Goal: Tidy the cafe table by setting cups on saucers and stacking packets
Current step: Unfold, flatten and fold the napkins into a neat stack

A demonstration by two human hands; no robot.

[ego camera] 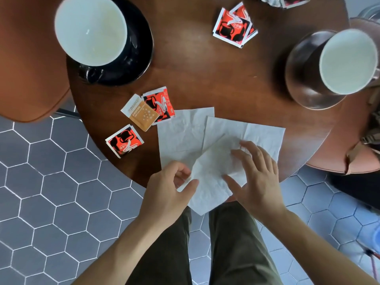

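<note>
Three white napkins overlap at the near edge of the round wooden table (205,79). My left hand (168,188) pinches the left corner of the top napkin (211,173), which overhangs the edge. My right hand (257,173) rests on that napkin with its fingers spread. A black cup (90,29) with a white inside stands on a black saucer (141,44) at the far left. Another cup (347,60) stands on a dark saucer (298,83) at the right. Red packets (234,25) lie stacked at the back. A tan packet (141,113), a red packet (162,104) and another red packet (124,141) lie at the left front.
An orange-brown chair seat (26,58) is at the left of the table, and another seat (349,145) at the right holds a bag. More packets (292,1) sit at the far edge. Grey hexagon tiles (51,192) cover the floor below.
</note>
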